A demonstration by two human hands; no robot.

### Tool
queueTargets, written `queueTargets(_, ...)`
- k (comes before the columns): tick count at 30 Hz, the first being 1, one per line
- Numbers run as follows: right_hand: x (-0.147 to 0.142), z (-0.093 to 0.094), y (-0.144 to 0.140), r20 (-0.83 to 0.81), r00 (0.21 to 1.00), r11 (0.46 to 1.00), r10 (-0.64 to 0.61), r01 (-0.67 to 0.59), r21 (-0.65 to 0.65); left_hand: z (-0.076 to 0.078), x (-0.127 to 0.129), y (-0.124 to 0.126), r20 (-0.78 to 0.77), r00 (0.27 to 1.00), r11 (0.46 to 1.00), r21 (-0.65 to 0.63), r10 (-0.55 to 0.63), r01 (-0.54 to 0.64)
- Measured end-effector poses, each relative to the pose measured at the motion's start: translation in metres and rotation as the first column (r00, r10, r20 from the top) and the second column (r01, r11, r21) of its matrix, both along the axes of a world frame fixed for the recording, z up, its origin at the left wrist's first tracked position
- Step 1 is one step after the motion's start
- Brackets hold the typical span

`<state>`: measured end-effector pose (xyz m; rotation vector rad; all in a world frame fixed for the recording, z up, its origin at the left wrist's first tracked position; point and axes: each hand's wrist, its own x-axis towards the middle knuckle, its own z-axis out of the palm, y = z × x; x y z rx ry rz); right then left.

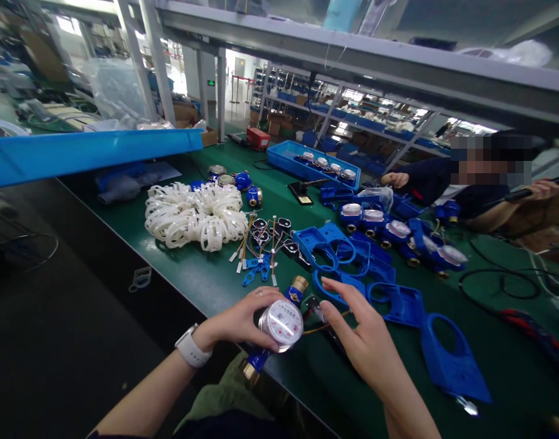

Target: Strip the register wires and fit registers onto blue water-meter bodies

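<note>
Left hand (pixel 242 320) gripped water meter (pixel 281 323) dial-up at desk (pixel 206 277) edge for access; right hand (pixel 359 338) open, fingers spread, beside wired part (pixel 316 310).

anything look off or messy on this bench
Nothing looks damaged or spilled. The left hand holds a water meter over the table's near edge. The white clips lie in a loose heap, and the blue covers overlap untidily.
</note>
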<state>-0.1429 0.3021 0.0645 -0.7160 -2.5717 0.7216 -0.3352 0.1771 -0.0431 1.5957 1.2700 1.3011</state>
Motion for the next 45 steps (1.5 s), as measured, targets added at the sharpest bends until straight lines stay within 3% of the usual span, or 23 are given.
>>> queueTargets(5, -0.014, 0.01, -0.016, -0.062, 0.996, 0.993, 0.058, -0.052, 0.105, 0.006, -0.001, -0.001, -0.095, 0.995, 0.999, 0.028, 0.044, -0.041)
queueTargets(10, -0.051, 0.024, -0.031, -0.123, 0.983, 0.967, 0.136, -0.104, 0.234, 0.006, 0.005, -0.003, -0.129, 0.987, 0.995, 0.008, 0.1, -0.099)
queueTargets(17, -0.074, 0.053, -0.035, -0.211, 0.963, 0.955, 0.168, -0.105, 0.279, 0.001, 0.016, -0.008, -0.167, 0.97, 0.981, -0.042, 0.178, -0.188)
queueTargets(25, -0.063, 0.052, -0.02, -0.224, 0.963, 0.968, 0.148, -0.095, 0.233, 0.014, -0.01, 0.003, -0.049, 0.99, 0.988, -0.087, -0.13, 0.125)
queueTargets(29, -0.056, 0.055, -0.022, -0.219, 0.967, 0.969, 0.133, -0.08, 0.235, 0.013, -0.014, 0.006, -0.039, 0.985, 0.982, -0.097, -0.166, 0.162)
queueTargets(31, -0.061, 0.045, -0.025, -0.205, 0.97, 0.955, 0.13, -0.067, 0.288, 0.011, -0.01, 0.004, -0.019, 0.987, 0.982, -0.104, -0.158, 0.155)
queueTargets(34, -0.078, 0.007, -0.031, -0.056, 0.978, 0.908, 0.199, -0.163, 0.387, 0.007, -0.003, 0.001, 0.093, 0.99, 0.98, -0.164, -0.102, 0.116)
queueTargets(36, -0.089, -0.021, -0.033, 0.075, 0.963, 0.916, 0.258, -0.268, 0.299, 0.006, 0.001, -0.001, 0.143, 0.987, 0.972, -0.214, -0.069, 0.099)
queueTargets(37, -0.091, -0.031, -0.033, 0.083, 0.967, 0.934, 0.239, -0.252, 0.252, 0.005, 0.002, -0.002, 0.152, 0.987, 0.968, -0.233, -0.059, 0.094)
queueTargets(40, -0.073, -0.042, -0.036, -0.134, 0.977, 0.964, 0.165, -0.13, 0.233, 0.001, 0.003, -0.008, 0.138, 0.99, 0.967, -0.252, 0.0, 0.035)
queueTargets(42, -0.043, -0.042, -0.042, -0.218, 0.976, 0.983, 0.03, 0.011, 0.182, -0.002, 0.005, -0.014, 0.142, 0.989, 0.967, -0.254, 0.039, -0.002)
queueTargets(45, 0.002, -0.051, -0.06, 0.008, 0.975, 0.973, -0.221, 0.221, -0.069, -0.008, 0.01, -0.021, 0.257, 0.965, 0.966, -0.259, 0.056, 0.013)
